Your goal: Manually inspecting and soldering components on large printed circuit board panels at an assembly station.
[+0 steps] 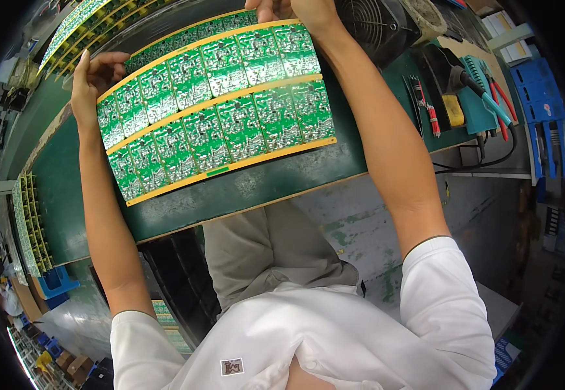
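Panel [214, 107]: green circuit boards, held above tabletop [276, 179] near its front edge. Left hand [94, 78] and right hand [295, 10] fingers pinch opposite corners. Risk: sagging, flexing, slipping.

The circuit board panel [214, 107] was bright green with silvery-white traces, divided by yellow strips and edged in yellow. The surface [256, 185] was dark green. The pliers [500, 97] had red handles, beside a teal soldering stand [474, 68].

red-handled cutters [502, 97], fan [370, 23] on green bench [243, 192].
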Motion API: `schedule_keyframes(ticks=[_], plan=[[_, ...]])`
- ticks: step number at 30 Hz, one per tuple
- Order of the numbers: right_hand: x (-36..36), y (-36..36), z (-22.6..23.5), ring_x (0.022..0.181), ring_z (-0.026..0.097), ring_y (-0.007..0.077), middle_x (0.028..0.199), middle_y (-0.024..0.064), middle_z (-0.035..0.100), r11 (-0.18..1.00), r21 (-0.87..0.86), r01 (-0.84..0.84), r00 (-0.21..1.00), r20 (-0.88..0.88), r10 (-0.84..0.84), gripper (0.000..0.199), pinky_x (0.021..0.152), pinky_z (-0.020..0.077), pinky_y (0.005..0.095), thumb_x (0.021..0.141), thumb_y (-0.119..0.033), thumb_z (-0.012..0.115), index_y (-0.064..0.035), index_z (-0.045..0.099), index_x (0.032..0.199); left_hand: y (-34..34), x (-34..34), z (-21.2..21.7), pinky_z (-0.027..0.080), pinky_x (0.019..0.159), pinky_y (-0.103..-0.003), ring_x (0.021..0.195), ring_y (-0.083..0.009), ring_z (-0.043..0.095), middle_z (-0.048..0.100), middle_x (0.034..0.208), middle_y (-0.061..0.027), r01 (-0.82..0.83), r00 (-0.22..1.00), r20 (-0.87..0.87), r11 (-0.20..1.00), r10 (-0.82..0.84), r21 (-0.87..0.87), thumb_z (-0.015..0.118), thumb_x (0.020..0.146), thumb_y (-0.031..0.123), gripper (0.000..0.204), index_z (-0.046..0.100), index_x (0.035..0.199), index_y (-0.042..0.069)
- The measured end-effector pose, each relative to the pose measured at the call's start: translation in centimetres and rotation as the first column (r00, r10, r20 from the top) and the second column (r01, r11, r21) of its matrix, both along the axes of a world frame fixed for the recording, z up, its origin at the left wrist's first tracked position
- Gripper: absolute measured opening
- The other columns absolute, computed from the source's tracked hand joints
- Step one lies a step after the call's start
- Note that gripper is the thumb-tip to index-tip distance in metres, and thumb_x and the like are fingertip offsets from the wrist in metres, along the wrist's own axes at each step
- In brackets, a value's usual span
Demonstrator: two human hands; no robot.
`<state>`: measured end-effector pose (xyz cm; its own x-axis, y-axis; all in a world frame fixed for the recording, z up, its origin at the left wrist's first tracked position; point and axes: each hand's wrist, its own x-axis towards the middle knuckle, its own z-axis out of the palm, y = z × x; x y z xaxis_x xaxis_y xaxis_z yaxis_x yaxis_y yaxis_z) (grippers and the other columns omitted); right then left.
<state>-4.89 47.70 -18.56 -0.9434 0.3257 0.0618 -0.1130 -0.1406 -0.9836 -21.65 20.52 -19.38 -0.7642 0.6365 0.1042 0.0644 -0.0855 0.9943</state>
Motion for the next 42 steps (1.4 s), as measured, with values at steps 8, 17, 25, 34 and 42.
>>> schedule_keyframes(ticks=[8,17,25,34,42], plan=[[-0.5,0.2,-0.2,0.035,0.049,0.011,0.046,0.0049,0.056,0.992,-0.126,0.002,1.0,0.005,-0.001,0.074,0.039,0.0338,0.0173,0.103,-0.047,0.025,-0.0007,0.066,0.062,0.1,0.1,0.1,0.035,0.066,-0.024,0.068,-0.0103,0.048,0.056,0.071,-0.0051,0.002,1.0,0.007,1.0,-0.002,0.029,0.031,0.099,0.041,0.059,0.069,0.092,-0.005],[-0.9,0.3,-1.0,0.034,0.048,0.0108,0.046,0.0047,0.056,0.993,-0.115,0.022,1.0,-0.007,-0.023,0.073,0.037,0.0331,0.0174,0.102,-0.047,0.026,-0.0014,0.066,0.063,-0.1,0.0,-0.1,0.035,0.066,-0.024,0.067,-0.0102,0.047,0.056,0.07,-0.0049,0.004,1.0,-0.009,0.999,-0.003,0.04,0.032,0.099,0.04,0.058,0.069,0.09,-0.005],[-0.3,-0.1,-0.4,0.033,0.047,0.0109,0.045,0.0046,0.056,0.994,-0.094,0.063,0.998,0.002,-0.063,0.072,0.036,0.032,0.0174,0.102,-0.047,0.027,-0.0013,0.067,0.063,0.0,-0.1,-0.2,0.035,0.065,-0.024,0.067,-0.0101,0.047,0.056,0.07,-0.0051,-0.009,0.999,-0.049,0.999,0.011,0.037,0.031,0.099,0.038,0.057,0.069,0.089,-0.004],[-0.4,0.4,-1.1,0.031,0.045,0.0111,0.045,0.0051,0.057,0.997,-0.047,0.054,0.995,-0.081,-0.057,0.072,0.034,0.0309,0.0178,0.102,-0.047,0.027,-0.0005,0.067,0.064,0.1,-0.2,-0.3,0.036,0.065,-0.024,0.067,-0.0102,0.048,0.056,0.071,-0.0052,-0.006,0.997,-0.072,0.999,0.009,0.042,0.031,0.099,0.037,0.057,0.069,0.088,-0.004],[-0.4,-0.4,-0.5,0.03,0.043,0.0109,0.045,0.0059,0.057,0.977,-0.179,0.114,0.993,0.006,-0.115,0.072,0.032,0.0301,0.0182,0.102,-0.046,0.028,0.0001,0.067,0.064,-0.1,-0.4,-0.6,0.036,0.064,-0.024,0.066,-0.0103,0.048,0.057,0.07,-0.0053,-0.009,0.99,-0.14,0.999,0.014,0.039,0.032,0.099,0.038,0.057,0.07,0.088,-0.003]])
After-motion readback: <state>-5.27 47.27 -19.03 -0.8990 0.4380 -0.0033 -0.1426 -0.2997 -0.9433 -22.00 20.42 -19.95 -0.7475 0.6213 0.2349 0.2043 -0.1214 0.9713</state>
